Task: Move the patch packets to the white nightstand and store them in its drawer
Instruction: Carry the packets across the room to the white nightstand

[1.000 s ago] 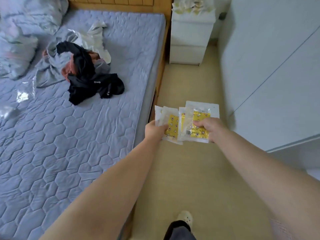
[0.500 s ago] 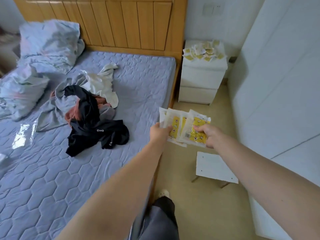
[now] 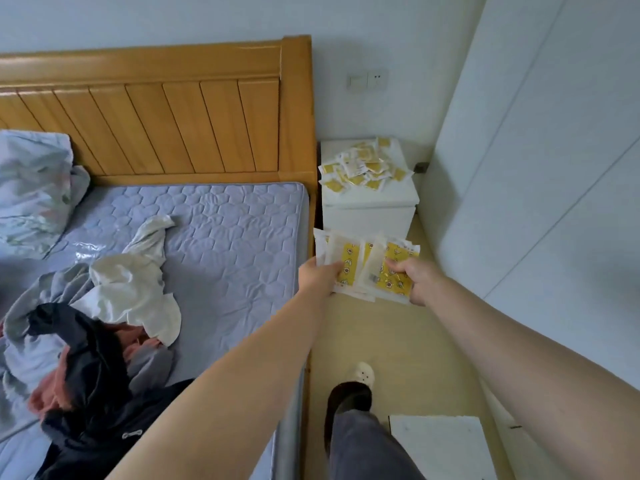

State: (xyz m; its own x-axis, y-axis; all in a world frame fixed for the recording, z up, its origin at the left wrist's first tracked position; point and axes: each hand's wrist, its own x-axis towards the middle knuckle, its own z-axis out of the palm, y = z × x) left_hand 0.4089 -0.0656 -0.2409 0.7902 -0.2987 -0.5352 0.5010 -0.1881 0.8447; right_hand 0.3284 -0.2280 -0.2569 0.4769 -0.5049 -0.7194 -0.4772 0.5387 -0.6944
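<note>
Fanned yellow patch packets held near white nightstand.

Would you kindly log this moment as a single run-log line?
phase: carry to nightstand | left hand: grips packets | right hand: grips packets | drawer: shut | pile: on nightstand top

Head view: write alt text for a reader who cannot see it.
The left hand and right hand hold a fan of yellow patch packets, short of the white nightstand, whose top bears more packets. A bed strewn with clothes lies left.
</note>
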